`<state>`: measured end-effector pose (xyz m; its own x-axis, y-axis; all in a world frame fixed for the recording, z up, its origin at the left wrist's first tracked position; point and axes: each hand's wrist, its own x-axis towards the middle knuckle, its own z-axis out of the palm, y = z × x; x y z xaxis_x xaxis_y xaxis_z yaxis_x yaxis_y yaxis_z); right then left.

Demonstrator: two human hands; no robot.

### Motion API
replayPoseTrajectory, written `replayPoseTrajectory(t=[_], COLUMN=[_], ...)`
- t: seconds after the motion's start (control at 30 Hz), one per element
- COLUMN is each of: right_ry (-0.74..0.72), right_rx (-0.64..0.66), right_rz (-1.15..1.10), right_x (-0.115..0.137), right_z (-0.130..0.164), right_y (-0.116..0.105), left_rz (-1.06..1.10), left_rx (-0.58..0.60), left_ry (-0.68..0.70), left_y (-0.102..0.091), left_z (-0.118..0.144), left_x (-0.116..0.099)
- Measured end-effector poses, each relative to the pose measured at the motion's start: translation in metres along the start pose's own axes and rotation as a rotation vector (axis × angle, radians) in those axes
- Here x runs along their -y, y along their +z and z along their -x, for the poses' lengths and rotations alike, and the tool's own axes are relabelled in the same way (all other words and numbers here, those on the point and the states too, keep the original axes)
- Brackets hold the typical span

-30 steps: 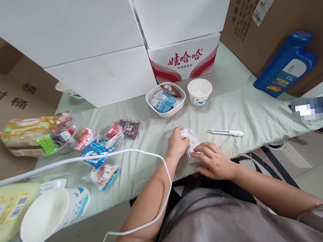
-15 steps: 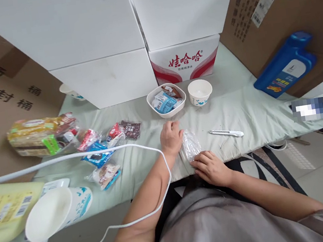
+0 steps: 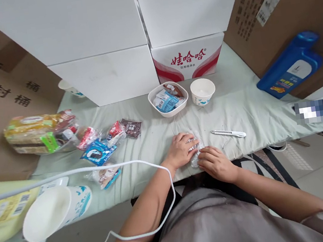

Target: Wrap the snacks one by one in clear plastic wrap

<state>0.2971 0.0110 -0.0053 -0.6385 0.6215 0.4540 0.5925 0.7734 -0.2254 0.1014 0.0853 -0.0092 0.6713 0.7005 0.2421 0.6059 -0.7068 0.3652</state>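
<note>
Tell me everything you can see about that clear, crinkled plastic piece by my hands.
The clear, crinkled plastic piece looks thin, filmy and shiny, with bright glints along its many creases. It lies on the pale green cloth near the front edge, its longer direction running away from you. Your left hand covers part of its left side, and your right hand's fingertips touch its near right edge. Whether it is a bag or loose wrap, or holds anything, I can't tell.
</note>
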Motion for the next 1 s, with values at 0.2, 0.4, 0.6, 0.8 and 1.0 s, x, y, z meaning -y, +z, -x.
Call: replayPoseTrajectory(t=[0.2, 0.4, 0.6, 0.8, 1.0], right_ry=[-0.037, 0.311, 0.428, 0.439, 0.492], right_rx=[0.055, 0.290, 0.408, 0.351, 0.113], right_rz=[0.022, 0.165, 0.261, 0.263, 0.232], right_x=[-0.022, -0.056, -0.062, -0.070, -0.083], right_z=[-0.028, -0.070, -0.080, -0.074, -0.070], right_y=[-0.007, -0.005, 0.013, 0.019, -0.006], left_rz=[0.097, 0.188, 0.243, 0.062, -0.014], left_rx=[0.019, -0.110, -0.258, -0.218, -0.210], left_ry=[-0.015, -0.044, -0.055, -0.161, -0.226], left_y=[0.003, 0.014, 0.014, 0.008, 0.008], left_z=[0.001, 0.003, 0.002, -0.003, -0.006], left_x=[0.005, 0.016, 0.014, 0.005, 0.002])
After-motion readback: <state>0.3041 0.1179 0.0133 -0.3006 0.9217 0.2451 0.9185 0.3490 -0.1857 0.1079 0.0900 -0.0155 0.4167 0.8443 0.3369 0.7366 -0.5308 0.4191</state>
